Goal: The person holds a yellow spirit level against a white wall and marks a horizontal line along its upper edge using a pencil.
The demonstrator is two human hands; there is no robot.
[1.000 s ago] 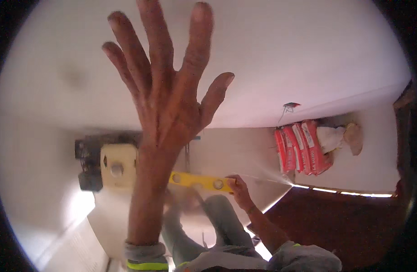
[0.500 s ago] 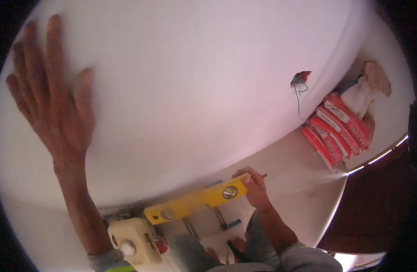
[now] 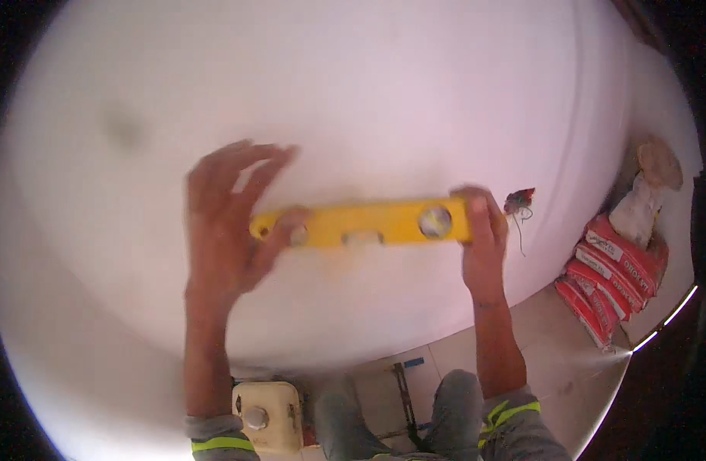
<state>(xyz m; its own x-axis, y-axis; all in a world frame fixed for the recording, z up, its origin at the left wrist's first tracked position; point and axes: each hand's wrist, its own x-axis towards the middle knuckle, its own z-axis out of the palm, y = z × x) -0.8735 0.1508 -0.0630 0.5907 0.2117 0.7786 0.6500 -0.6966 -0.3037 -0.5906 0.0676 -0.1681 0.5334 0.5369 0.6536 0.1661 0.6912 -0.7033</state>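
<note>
A yellow spirit level (image 3: 330, 225) is held roughly level in front of the white wall (image 3: 384, 100); whether it touches the wall I cannot tell. My right hand (image 3: 483, 230) grips its right end, thumb on the front face, fingers around the edge. At the other end, my left hand (image 3: 222, 219) is slightly blurred. Its thumb crosses the level's face by the left round vial, while the fingers are apart and curved above the level. A second round vial sits near my right hand, with a cutout along the lower edge.
An opening with loose wires (image 3: 520, 201) is in the wall at right. Stacked red and white bags (image 3: 610, 269) stand on the floor in the corner. Below are a cream machine housing (image 3: 267, 415), dark metal bars (image 3: 405, 392) and my knees. A dark smudge (image 3: 122, 127) marks the wall.
The spirit level has risen from low near the floor to in front of the wall, carried by my right hand. My left hand has left the upper-left wall and come to its left end.
</note>
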